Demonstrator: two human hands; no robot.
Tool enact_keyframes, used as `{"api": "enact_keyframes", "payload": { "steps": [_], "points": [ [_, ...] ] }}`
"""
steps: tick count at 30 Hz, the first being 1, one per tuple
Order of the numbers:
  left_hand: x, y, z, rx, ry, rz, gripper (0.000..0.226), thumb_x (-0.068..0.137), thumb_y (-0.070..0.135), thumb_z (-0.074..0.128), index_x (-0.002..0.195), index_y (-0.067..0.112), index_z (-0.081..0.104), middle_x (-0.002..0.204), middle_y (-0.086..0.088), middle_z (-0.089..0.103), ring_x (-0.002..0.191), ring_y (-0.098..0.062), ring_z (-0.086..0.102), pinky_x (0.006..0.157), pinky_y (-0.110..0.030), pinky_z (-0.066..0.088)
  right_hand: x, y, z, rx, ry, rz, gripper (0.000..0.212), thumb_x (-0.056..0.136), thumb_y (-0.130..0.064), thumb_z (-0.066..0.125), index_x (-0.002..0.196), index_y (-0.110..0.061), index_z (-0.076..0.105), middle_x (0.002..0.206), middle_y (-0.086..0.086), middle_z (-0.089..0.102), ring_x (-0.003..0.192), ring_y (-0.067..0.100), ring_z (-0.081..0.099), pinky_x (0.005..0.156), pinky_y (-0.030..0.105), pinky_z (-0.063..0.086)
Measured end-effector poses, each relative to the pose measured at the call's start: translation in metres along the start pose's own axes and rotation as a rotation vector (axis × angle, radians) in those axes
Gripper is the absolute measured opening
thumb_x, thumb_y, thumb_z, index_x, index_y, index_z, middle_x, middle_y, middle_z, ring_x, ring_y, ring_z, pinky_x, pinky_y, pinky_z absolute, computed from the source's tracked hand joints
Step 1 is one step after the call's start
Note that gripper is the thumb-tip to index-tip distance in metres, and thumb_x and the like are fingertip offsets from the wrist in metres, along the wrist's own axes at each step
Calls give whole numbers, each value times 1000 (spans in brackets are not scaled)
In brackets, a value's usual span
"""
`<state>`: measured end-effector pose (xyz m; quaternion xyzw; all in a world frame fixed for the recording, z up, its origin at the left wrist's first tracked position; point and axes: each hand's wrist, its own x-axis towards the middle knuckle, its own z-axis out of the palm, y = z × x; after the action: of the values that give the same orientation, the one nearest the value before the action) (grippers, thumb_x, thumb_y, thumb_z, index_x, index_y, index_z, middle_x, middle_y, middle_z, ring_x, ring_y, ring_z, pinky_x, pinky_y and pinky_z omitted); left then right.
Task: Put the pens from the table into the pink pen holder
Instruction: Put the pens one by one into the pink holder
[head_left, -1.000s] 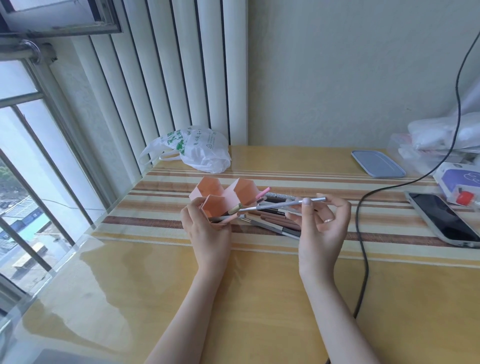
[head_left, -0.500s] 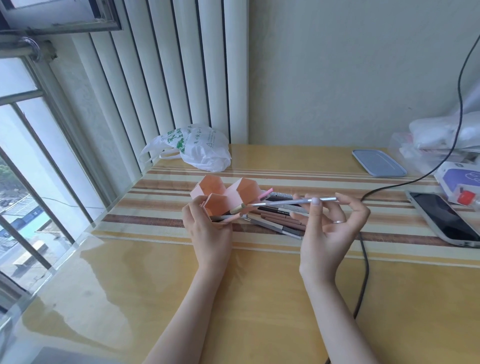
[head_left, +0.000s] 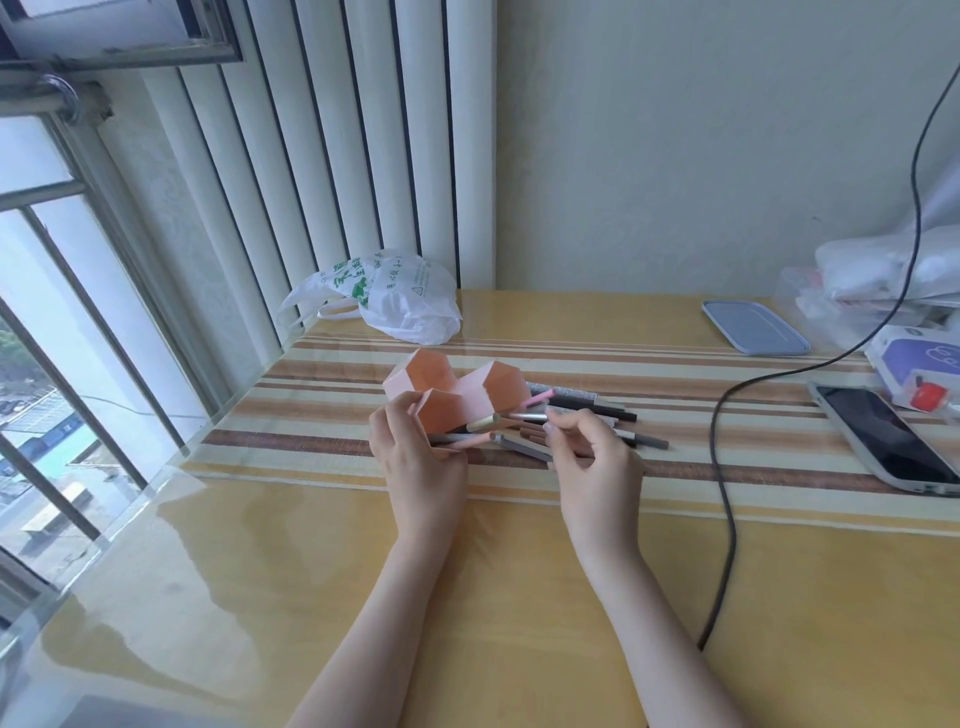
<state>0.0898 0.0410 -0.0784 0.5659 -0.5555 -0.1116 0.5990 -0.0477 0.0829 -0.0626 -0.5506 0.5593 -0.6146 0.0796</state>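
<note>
The pink pen holder (head_left: 491, 387), made of hexagonal cells, lies tipped on the striped mat with its openings facing right. My left hand (head_left: 415, 460) grips its nearest cell from the left. Several pens (head_left: 597, 410) lie in a loose pile just right of the holder, and a few ends poke into the near cell. My right hand (head_left: 592, 460) hovers low over the pile with curled fingers, pinching the back end of a thin silver pen (head_left: 527, 417) that points left toward the holder.
A white plastic bag (head_left: 395, 299) sits behind the holder by the blinds. A black cable (head_left: 727, 467) runs down the table right of my right hand. Further right lie a phone (head_left: 888, 441), a blue lid (head_left: 753, 327) and a purple-white box (head_left: 919, 364). The window is at the left.
My right hand has dropped from a raised position down to the pile, carrying the silver pen lower and leftward toward the holder. My left hand keeps its hold on the holder.
</note>
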Motion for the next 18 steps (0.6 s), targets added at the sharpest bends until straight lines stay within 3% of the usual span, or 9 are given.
{"api": "enact_keyframes", "payload": {
  "steps": [4, 8, 12, 15, 18],
  "points": [
    [0, 0, 0, 1, -3, 4, 69, 61, -8, 71, 117, 20, 43, 109, 4, 40, 104, -15, 36, 88, -30, 34, 2, -6, -4, 24, 15, 22, 11, 87, -3, 63, 92, -12, 69, 81, -5, 68, 71, 4, 61, 65, 4, 41],
    [1, 0, -1, -29, 16, -31, 64, 63, -9, 67, 116, 18, 44, 110, 1, 42, 101, -10, 33, 83, -23, 30, 8, 1, -9, -138, 92, 121, 14, 89, -7, 59, 101, -15, 60, 85, -4, 64, 74, 14, 59, 63, 25, 45],
    [3, -1, -2, -51, 50, -58, 62, 64, -7, 68, 115, 18, 44, 110, 0, 43, 100, -9, 33, 80, -20, 27, 6, 17, -13, -599, -120, 155, 14, 85, -9, 63, 96, -16, 60, 98, 3, 67, 93, 29, 58, 72, 41, 50],
    [3, -1, -1, -58, 46, -68, 62, 64, -7, 68, 115, 18, 44, 110, 1, 42, 101, -8, 33, 81, -21, 28, 4, 17, -11, -754, -277, 262, 18, 89, -15, 58, 107, -16, 54, 114, 6, 59, 110, 29, 51, 83, 42, 46],
    [3, 0, -1, -57, 47, -70, 63, 64, -6, 69, 115, 20, 44, 110, 3, 41, 101, -10, 33, 80, -22, 29, 3, 20, -9, -805, -311, 282, 17, 92, -15, 54, 110, -14, 51, 116, 7, 58, 113, 29, 50, 86, 41, 44]
  ]
}}
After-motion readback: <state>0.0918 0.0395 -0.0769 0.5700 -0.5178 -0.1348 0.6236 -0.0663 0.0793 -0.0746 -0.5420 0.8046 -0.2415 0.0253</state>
